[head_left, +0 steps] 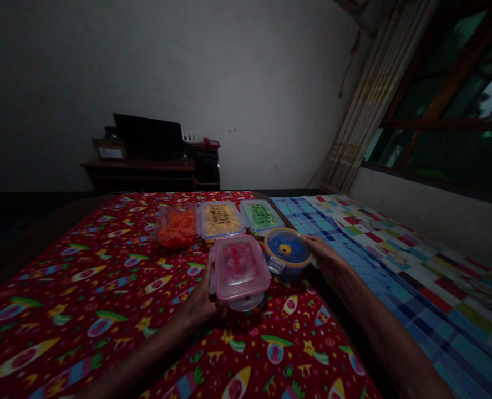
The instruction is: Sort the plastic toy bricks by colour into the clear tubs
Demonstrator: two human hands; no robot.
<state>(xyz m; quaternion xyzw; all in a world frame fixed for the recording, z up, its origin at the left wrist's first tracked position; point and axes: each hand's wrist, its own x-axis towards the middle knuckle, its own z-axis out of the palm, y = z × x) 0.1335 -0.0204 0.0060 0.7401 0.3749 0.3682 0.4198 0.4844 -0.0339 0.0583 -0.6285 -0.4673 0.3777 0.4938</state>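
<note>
My left hand (207, 293) is closed on the left side of a pink-rimmed food container (242, 267), which has a clear lid and reddish pieces inside. My right hand (321, 252) grips the right side of a round food container (288, 252) with a yellow-orange rim and blue contents. The two held containers are side by side, close together. Just behind them lie a blue-rimmed container with yellow contents (221, 220) and one with green contents (262, 216), both with dark writing on their lids. To the left rests a clear container of orange pieces (177, 226).
A red cloth with rocket and star prints (104, 293) covers the surface under the containers. Blue checked cloth (379, 282) and a colourful patchwork cloth (395, 238) lie to the right. A desk (141, 164) with a black monitor (150, 136) stands by the far wall.
</note>
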